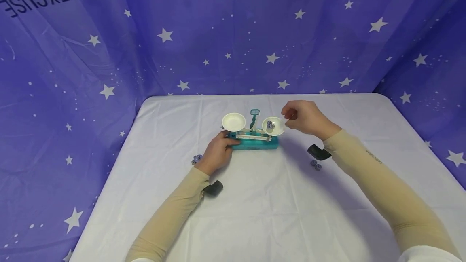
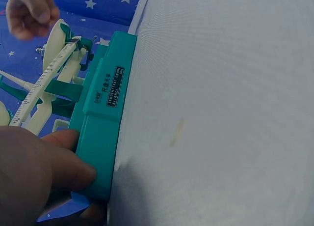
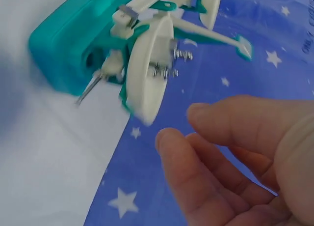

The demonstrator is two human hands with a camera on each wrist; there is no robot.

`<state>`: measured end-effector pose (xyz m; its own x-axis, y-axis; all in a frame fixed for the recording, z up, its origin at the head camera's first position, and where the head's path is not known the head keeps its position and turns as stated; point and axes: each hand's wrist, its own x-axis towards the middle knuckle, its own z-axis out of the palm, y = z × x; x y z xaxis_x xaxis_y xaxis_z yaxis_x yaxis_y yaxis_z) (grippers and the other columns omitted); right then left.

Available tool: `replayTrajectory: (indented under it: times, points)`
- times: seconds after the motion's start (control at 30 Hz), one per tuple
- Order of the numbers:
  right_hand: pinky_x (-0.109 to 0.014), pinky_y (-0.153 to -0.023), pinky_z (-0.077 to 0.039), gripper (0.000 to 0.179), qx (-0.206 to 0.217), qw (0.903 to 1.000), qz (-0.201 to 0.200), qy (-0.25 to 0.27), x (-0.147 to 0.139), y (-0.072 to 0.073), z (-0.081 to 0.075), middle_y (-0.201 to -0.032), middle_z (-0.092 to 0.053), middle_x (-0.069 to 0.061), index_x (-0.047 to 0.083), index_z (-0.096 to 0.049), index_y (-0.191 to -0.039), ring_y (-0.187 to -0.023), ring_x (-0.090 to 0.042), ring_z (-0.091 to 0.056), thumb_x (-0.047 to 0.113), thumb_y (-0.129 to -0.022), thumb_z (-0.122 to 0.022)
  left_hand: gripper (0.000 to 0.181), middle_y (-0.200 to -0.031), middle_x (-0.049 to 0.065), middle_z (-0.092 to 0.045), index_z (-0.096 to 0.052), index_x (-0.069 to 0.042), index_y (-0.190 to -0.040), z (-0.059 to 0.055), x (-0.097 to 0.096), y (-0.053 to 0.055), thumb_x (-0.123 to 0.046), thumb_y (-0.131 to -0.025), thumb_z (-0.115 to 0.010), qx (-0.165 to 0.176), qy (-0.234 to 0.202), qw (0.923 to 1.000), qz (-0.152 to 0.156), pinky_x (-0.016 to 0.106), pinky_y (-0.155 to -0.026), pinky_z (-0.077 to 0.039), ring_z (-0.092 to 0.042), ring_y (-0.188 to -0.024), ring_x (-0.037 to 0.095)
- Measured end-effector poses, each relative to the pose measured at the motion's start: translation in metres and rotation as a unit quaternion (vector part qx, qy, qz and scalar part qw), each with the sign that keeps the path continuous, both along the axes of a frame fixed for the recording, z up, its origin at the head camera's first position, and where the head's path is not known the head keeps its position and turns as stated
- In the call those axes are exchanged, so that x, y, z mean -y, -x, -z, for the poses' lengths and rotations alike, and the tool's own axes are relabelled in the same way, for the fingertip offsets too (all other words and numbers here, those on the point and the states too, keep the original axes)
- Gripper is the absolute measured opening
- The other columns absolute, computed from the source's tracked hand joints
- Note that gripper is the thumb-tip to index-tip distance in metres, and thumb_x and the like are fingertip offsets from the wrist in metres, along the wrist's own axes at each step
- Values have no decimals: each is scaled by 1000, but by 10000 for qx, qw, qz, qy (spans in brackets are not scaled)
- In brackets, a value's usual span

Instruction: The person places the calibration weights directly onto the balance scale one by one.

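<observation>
A teal two-pan balance (image 1: pixel 253 144) stands on the white table, its label readable in the left wrist view. My left hand (image 1: pixel 217 151) grips the left end of its base, with the thumb (image 2: pixel 68 169) against the front face. The left pan (image 1: pixel 234 121) is bare. A few small metal pieces (image 1: pixel 270 124) sit in the right pan (image 1: pixel 279 128); their exact kind is unclear. Just right of that pan is my right hand (image 1: pixel 307 119), holding nothing, its thumb and index fingertips apart in the right wrist view.
Small metal pieces (image 1: pixel 197 159) lie left of my left hand, and two more metal pieces (image 1: pixel 316 165) lie below the right wrist. A black curved part (image 1: pixel 319 152) shows beside each sleeve. Purple star-printed curtains (image 1: pixel 218 31) surround the white tabletop (image 1: pixel 262 213).
</observation>
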<state>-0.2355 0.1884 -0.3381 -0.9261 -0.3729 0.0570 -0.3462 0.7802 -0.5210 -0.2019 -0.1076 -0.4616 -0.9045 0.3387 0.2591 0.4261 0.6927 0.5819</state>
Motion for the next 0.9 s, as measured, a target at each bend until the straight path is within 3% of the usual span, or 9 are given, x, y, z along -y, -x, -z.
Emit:
replayTrajectory:
  times: [0.23, 0.4, 0.5, 0.9]
  points:
    - [-28, -73, -59, 15, 108, 9972, 686, 291, -52, -31, 3, -104, -76, -18, 4, -74, -102, -93, -26, -75, 6, -86, -74, 37, -142, 23, -58, -79, -8, -114, 0, 0, 1, 7, -90, -56, 26, -8, 10000, 29, 48, -111, -48, -56, -134, 38]
    - [-19, -67, -55, 17, 196, 9941, 1024, 283, -88, -53, 21, -103, -78, -18, 4, -76, -104, -80, 2, -69, 11, -88, -75, 37, -142, 24, -58, -79, -9, -113, 0, 0, 1, 7, -89, -56, -28, 2, 10000, 33, 48, -111, -48, -56, -134, 38]
    - [-18, -66, -54, 21, 237, 9930, 1122, 284, -102, -64, 34, -102, -78, -18, 3, -77, -106, -77, 11, -64, 13, -87, -76, 39, -141, 23, -58, -80, -9, -113, 0, 2, 2, 7, -88, -55, -118, -6, 9999, 34, 49, -111, -48, -56, -134, 38]
    - [-17, -67, -55, 19, 594, 9890, 1179, 664, -116, -90, 83, -102, -78, -18, 2, -79, -102, -76, 7, -65, 10, -85, -80, 40, -139, 24, -60, -80, -7, -112, 2, 1, 2, 8, -86, -53, -118, -137, 9998, 93, 50, -108, -50, -58, -131, 39]
